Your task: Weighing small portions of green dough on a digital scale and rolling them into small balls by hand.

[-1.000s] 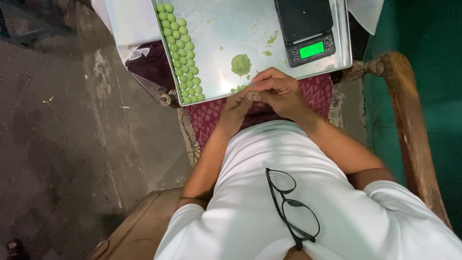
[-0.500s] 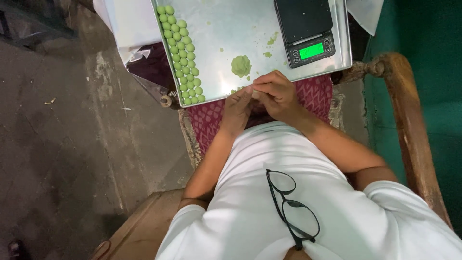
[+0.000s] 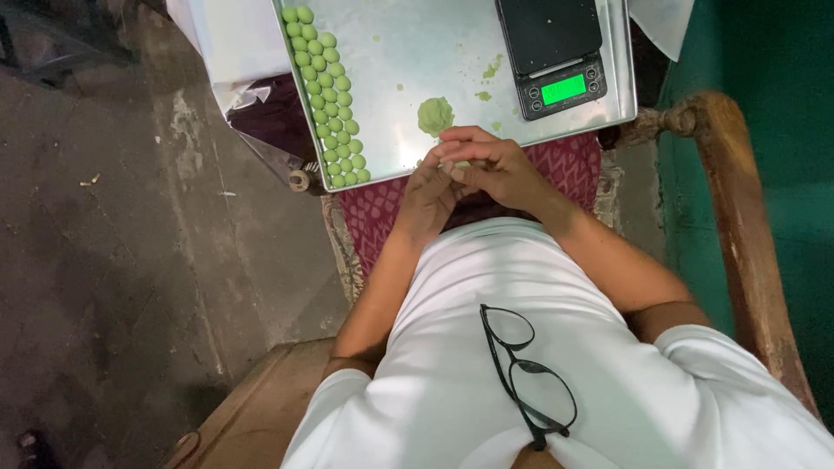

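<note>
My left hand (image 3: 427,198) and my right hand (image 3: 491,165) are pressed together at the near edge of a metal tray (image 3: 395,52). The right hand's fingers lie over the left's, closed on a small pale-green piece (image 3: 457,165) that is mostly hidden. Just beyond the fingers, a lump of green dough (image 3: 435,114) sits on the tray. Several small green balls (image 3: 328,95) lie in two rows along the tray's left side. A black digital scale (image 3: 556,52) with a lit green display stands at the tray's far right.
The tray rests on a red patterned cloth (image 3: 373,213) over my lap. Black glasses (image 3: 526,378) hang on my white shirt. A wooden armrest (image 3: 738,226) runs along the right, with a green wall behind it. Stained concrete floor (image 3: 113,243) lies to the left.
Both hands stay together at the tray's edge. The fingers have shifted slightly against each other.
</note>
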